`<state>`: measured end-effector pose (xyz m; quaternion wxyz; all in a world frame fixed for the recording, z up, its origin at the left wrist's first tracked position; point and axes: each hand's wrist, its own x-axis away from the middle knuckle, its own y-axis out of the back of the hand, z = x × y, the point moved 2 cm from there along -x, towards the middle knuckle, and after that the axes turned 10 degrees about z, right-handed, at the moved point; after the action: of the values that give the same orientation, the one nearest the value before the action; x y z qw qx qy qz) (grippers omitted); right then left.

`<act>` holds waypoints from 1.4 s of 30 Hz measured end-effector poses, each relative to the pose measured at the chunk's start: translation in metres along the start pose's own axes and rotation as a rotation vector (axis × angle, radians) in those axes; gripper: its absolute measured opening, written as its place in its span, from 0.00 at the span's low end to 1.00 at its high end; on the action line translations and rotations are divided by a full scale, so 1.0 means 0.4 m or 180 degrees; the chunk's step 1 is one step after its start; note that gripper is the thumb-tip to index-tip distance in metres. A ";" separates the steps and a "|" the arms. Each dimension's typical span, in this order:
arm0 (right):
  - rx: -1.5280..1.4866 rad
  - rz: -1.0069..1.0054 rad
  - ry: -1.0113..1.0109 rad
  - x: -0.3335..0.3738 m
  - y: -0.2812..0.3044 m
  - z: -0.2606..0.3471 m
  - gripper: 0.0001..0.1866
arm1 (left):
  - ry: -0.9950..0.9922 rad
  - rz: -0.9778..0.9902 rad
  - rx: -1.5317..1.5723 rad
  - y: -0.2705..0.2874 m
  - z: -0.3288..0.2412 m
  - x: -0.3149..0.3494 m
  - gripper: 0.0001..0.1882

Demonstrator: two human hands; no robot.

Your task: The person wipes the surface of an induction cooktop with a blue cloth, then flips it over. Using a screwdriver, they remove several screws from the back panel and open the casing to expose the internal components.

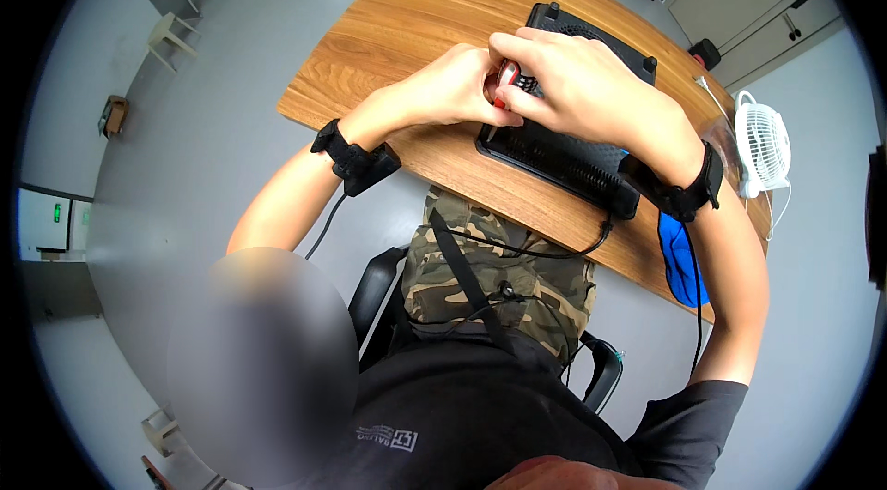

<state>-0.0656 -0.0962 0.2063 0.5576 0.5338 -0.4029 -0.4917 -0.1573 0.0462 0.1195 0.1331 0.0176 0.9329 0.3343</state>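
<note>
Both of my hands meet over the left part of a black laptop cooling pad on the wooden table. Between them is a small red-and-silver object with a black ridged part; its kind is too small and covered to tell. My left hand is closed, with thumb and fingertips at the object's left side. From the right, my right hand curls over it, thumb and forefinger pinching its other side. The fingers hide most of the object. Each wrist wears a black strap with a cabled black device.
The wooden table has a white fan at its right edge. A blue padded item is at the near right edge. A black cable crosses my lap. Stools and a small cardboard box stand on the floor.
</note>
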 end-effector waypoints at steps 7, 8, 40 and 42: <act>0.0530 0.0305 -0.1066 -0.015 0.025 0.005 0.32 | 0.0356 0.0403 0.0088 -0.008 0.001 -0.004 0.17; 0.0577 0.0491 -0.1189 -0.021 0.030 0.008 0.31 | 0.0266 0.0330 0.0117 -0.007 -0.002 -0.004 0.17; 0.0549 0.0440 -0.0719 -0.027 -0.005 -0.003 0.16 | 0.0577 0.0793 0.0939 0.015 -0.037 -0.005 0.11; 0.0427 0.0435 -0.0688 -0.025 0.001 -0.008 0.17 | 0.0608 0.0610 0.1263 0.000 -0.025 -0.002 0.06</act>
<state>-0.0643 -0.0859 0.2069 0.5062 0.4852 -0.5280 -0.4792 -0.1591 0.0399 0.1273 0.0059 0.1001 0.9827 0.1557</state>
